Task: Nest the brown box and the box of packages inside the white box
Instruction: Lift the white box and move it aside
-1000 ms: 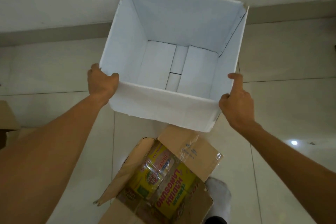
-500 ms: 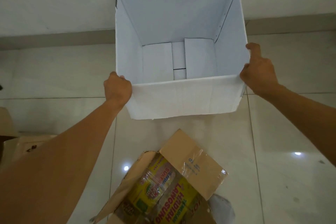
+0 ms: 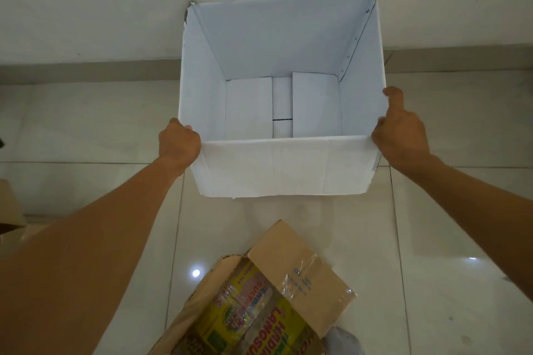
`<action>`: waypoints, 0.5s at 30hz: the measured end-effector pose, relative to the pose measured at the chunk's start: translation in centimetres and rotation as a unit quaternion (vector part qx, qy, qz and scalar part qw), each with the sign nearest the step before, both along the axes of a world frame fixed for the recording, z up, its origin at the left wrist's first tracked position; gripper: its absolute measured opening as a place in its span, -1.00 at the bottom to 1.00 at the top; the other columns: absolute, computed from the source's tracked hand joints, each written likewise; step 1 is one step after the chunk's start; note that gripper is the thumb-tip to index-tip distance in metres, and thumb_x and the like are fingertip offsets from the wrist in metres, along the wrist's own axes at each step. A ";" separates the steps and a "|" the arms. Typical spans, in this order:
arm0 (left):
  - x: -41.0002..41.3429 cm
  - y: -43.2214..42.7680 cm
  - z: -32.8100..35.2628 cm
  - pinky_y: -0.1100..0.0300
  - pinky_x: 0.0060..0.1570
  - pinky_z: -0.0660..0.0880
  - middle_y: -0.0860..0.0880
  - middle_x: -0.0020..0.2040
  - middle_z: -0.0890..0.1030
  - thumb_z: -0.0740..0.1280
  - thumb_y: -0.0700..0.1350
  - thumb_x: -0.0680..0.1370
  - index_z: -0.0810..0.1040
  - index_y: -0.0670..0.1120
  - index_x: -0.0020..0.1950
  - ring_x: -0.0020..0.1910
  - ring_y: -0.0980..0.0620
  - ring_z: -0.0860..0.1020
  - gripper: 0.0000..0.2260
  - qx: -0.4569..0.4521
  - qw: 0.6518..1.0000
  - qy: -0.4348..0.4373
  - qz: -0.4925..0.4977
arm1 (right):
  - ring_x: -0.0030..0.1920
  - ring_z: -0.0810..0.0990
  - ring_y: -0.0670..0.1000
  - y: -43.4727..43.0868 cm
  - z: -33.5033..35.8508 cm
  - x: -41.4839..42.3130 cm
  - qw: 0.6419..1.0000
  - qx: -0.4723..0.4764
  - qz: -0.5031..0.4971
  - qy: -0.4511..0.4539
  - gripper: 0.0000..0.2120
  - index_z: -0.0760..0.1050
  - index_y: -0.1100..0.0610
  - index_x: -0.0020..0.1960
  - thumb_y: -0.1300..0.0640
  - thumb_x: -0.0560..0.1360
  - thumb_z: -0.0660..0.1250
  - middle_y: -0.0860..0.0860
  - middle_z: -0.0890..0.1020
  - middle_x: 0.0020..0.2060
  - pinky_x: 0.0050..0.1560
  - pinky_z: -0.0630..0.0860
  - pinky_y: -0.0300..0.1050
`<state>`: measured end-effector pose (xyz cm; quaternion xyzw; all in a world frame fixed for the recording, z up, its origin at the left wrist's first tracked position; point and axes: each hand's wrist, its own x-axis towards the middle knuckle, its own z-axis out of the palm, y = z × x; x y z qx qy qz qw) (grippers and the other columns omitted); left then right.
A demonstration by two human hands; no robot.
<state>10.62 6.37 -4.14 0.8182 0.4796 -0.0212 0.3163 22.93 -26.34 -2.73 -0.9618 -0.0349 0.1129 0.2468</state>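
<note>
Both hands, left [image 3: 179, 143] and right [image 3: 399, 132], grip the white box [image 3: 284, 168], now squared and set farther away, ready for the package box [image 3: 305, 277].

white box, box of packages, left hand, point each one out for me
white box [image 3: 282, 171], head view, on its near outer wall
box of packages [image 3: 300, 265], head view, on its raised brown flap
left hand [image 3: 179, 145], head view, on the back of the hand

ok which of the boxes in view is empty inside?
The white box, held at its near corners by the left hand and right hand: only bare bottom flaps show inside. The opened brown carton nearer the camera holds yellow packages.
</note>
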 end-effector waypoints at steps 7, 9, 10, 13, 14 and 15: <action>-0.5 -0.2 0.3 -0.01 -0.07 0.44 -0.24 0.23 0.45 0.12 -0.03 0.62 0.21 -0.20 0.36 -0.01 -0.16 0.46 -0.62 -0.023 1.000 -0.002 -0.019 | -0.42 0.42 0.08 -0.8 -0.2 0.2 1.000 -0.015 0.019 0.014 -0.50 0.09 0.06 0.46 0.19 0.57 0.15 0.09 0.44 -0.39 -0.30 0.39 -0.05; -1.1 -0.7 0.5 -0.15 0.14 0.43 -0.24 0.30 0.40 0.14 0.04 0.61 0.14 -0.15 0.44 0.16 -0.25 0.46 -0.52 0.017 0.999 -0.013 -0.025 | -0.17 0.54 0.19 -0.9 0.0 -0.1 0.999 -0.036 0.029 0.008 -0.49 0.06 0.02 0.47 0.07 0.58 0.16 0.19 0.55 -0.10 -0.16 0.46 0.05; -1.4 -1.1 0.6 -0.20 0.23 0.37 -0.24 0.34 0.37 0.14 0.07 0.60 0.11 -0.14 0.46 0.24 -0.26 0.42 -0.49 0.043 0.999 -0.016 -0.025 | 0.04 0.52 0.25 -0.9 0.2 -0.4 0.998 -0.049 0.029 0.005 -0.47 0.06 0.01 0.48 0.01 0.58 0.16 0.23 0.50 0.13 -0.03 0.46 0.13; -2.4 -1.9 1.4 -0.23 0.32 0.27 -0.23 0.43 0.29 0.17 0.09 0.59 0.10 -0.16 0.49 0.36 -0.24 0.33 -0.44 0.094 0.994 -0.047 -0.039 | 0.39 0.28 0.30 -0.6 0.9 -1.6 0.996 -0.081 0.024 -0.037 -0.42 0.05 0.03 0.50 -0.08 0.56 0.16 0.25 0.22 0.45 0.29 0.32 0.27; -2.9 -2.1 1.7 -0.22 0.32 0.27 -0.23 0.44 0.28 0.18 0.07 0.59 0.10 -0.17 0.49 0.37 -0.22 0.33 -0.43 0.096 0.992 -0.062 -0.051 | 0.41 0.25 0.30 -0.4 1.4 -2.2 0.995 -0.077 0.026 -0.056 -0.42 0.06 0.04 0.50 -0.09 0.56 0.16 0.25 0.20 0.47 0.34 0.27 0.28; -3.5 -2.3 2.0 -0.20 0.33 0.28 -0.23 0.45 0.27 0.19 0.06 0.59 0.11 -0.17 0.49 0.38 -0.21 0.33 -0.44 0.094 0.991 -0.074 -0.064 | 0.43 0.23 0.28 -0.1 1.9 -2.8 0.995 -0.069 0.033 -0.071 -0.42 0.07 0.06 0.49 -0.08 0.56 0.17 0.25 0.19 0.47 0.38 0.21 0.27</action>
